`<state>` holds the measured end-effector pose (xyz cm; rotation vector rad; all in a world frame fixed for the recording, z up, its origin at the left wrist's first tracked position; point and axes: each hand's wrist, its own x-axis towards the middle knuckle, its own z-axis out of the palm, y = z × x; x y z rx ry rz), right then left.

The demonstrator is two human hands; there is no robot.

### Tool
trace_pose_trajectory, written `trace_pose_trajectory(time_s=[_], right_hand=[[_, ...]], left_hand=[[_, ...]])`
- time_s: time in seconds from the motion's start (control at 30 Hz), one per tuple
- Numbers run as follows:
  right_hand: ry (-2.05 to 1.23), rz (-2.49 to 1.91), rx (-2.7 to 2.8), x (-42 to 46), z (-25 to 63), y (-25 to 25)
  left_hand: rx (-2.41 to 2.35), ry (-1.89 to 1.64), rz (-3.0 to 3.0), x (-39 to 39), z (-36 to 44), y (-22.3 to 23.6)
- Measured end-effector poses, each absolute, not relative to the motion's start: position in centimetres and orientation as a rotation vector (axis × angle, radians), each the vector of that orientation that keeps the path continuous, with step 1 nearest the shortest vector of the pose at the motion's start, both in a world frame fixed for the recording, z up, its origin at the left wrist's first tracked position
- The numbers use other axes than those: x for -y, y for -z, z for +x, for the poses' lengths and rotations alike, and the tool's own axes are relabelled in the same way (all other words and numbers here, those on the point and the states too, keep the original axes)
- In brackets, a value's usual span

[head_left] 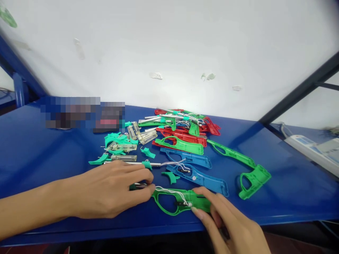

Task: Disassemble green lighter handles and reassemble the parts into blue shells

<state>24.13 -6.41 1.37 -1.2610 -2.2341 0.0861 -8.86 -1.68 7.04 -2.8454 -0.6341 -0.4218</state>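
Observation:
Near the table's front edge lies a green lighter half-shell (pixel 194 197), its hollow inside facing up. White wires (pixel 169 190) run along it to a small black igniter (pixel 182 204) beside the trigger opening. My left hand (pixel 113 188) pinches the narrow front end, where a dark, shiny piece shows between thumb and fingers. My right hand (pixel 233 222) grips the wide handle end, thumb by the igniter and fingers over the far edge. Just behind are a blue half-shell (pixel 212 181) with an igniter and wires, a metal tube (pixel 156 164) and a teal trigger piece (pixel 172 177).
Several red, green and blue shells are piled toward the wall, with a red shell (pixel 182 135) among them. Clear fuel tanks (pixel 147 137) and teal pieces (pixel 116 139) lie at left. Another green shell (pixel 255 180) rests at right, near a white power strip (pixel 312 151).

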Motion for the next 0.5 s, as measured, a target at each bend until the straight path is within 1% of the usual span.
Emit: trace_pose_trajectory(time_s=[0.1, 0.2, 0.37, 0.5], right_hand=[[-0.085, -1.266, 2.239, 6.4, 24.2, -1.2], [-0.067, -1.263, 2.251, 6.4, 24.2, -1.1], [-0.064, -1.269, 2.265, 6.5, 24.0, -1.2], [-0.044, -1.281, 2.260, 6.6, 23.7, -1.4]], left_hand=[[0.643, 0.509, -2.808, 2.0, -8.1, -8.3], [0.748, 0.561, -2.831, 2.6, -7.3, -8.9], [1.008, 0.676, -2.935, 3.2, -7.0, -7.7], [1.088, 0.746, -2.970, 3.3, -7.0, -7.2]])
